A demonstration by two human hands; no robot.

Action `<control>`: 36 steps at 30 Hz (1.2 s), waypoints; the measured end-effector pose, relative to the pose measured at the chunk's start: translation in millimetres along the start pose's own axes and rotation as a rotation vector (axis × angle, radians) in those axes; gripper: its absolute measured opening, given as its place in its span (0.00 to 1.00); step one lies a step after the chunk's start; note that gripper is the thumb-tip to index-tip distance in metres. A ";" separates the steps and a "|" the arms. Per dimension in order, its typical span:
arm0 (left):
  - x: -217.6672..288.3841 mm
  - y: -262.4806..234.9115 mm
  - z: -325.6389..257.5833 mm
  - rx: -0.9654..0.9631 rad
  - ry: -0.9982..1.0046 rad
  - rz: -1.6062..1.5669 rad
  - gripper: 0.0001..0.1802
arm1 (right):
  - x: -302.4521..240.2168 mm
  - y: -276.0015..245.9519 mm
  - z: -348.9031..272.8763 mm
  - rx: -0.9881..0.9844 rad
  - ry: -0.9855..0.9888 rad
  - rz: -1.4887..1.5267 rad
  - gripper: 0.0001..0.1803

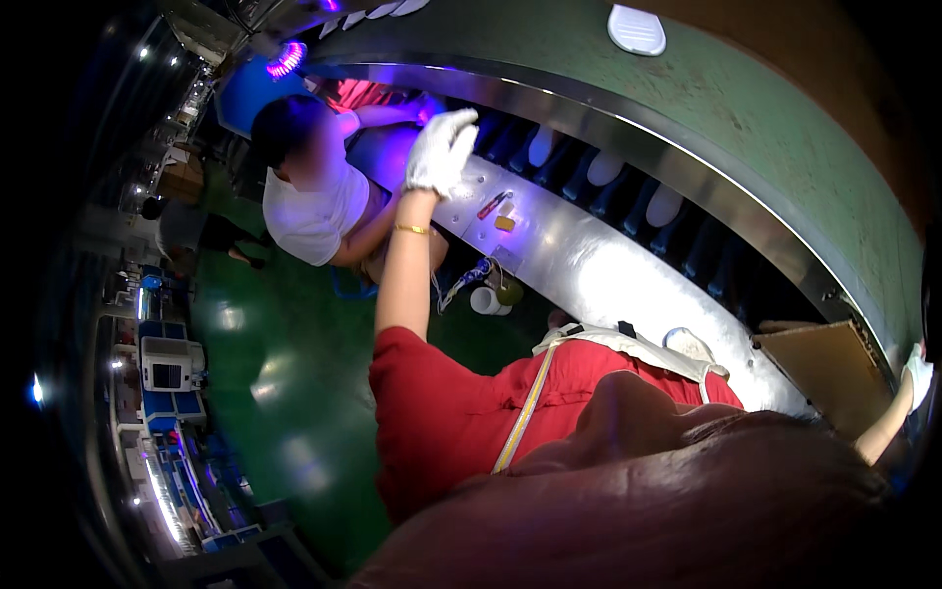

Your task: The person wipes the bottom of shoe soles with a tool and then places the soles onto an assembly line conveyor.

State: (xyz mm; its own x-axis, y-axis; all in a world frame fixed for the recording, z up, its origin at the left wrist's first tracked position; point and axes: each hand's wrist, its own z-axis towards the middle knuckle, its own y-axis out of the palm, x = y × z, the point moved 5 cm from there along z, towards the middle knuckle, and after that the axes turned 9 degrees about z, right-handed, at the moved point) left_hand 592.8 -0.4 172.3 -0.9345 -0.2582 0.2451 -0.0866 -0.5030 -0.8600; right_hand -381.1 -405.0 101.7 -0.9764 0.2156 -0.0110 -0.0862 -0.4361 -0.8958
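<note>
Left hand (442, 155), in a white glove, is raised over the left part of the long brushed-metal ledge (559, 255). Its fingers are loosely bent, with the thumb apart; no held item is visible. Right hand (918, 378), also gloved in white, lies beyond the right end of the ledge; the dark lens rim hides part of it, so finger spread and grip cannot be told.

On the ledge, near the left hand, lies a red-handled tool (493, 204), too small to identify. Just beside it sits a small yellow block (504, 224).

Along the far side of the ledge, a dark slotted channel (584, 187) contains pale oval, sole-shaped pieces (605, 168); their lower parts are lost in shadow. Beyond the channel, a ribbed white sole-shaped piece (637, 30) lies on the green belt (746, 108).

At the right end of the ledge stands a brown cardboard box (824, 365), near the right hand; its contents cannot be made out. Below the near edge of the ledge is a white cylindrical container (486, 301), interior indistinct.
</note>
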 end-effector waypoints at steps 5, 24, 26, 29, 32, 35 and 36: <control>-94.2 -31.3 92.0 0.163 0.086 0.354 0.22 | -195.1 -67.3 -44.4 0.124 -0.296 0.277 0.21; -424.1 0.1 347.9 -0.116 -0.625 0.512 0.31 | -771.8 -275.4 -311.2 -0.642 -1.457 0.601 0.28; -436.3 8.9 363.8 -0.112 -0.618 0.505 0.31 | -770.2 -270.6 -312.7 -0.771 -1.332 0.653 0.29; -453.3 26.0 375.5 -0.126 -0.611 0.496 0.30 | -773.2 -264.8 -314.8 -0.807 -1.195 0.904 0.27; -467.2 35.8 385.9 -0.131 -0.610 0.494 0.30 | -782.5 -273.3 -317.3 -0.692 -1.306 0.862 0.26; -477.2 36.4 390.5 -0.129 -0.609 0.509 0.30 | -797.9 -285.5 -327.0 -0.435 -1.549 0.736 0.26; -479.9 36.9 389.5 -0.130 -0.605 0.510 0.30 | -798.9 -285.2 -327.5 -0.452 -1.546 0.752 0.26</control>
State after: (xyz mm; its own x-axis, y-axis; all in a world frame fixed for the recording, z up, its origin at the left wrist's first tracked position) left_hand 1172.6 -216.3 197.3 -0.5239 -0.8514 -0.0244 0.2265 -0.1117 -0.9676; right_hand 488.3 -166.8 220.5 -0.0772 -0.9547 -0.2875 0.2204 0.2649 -0.9387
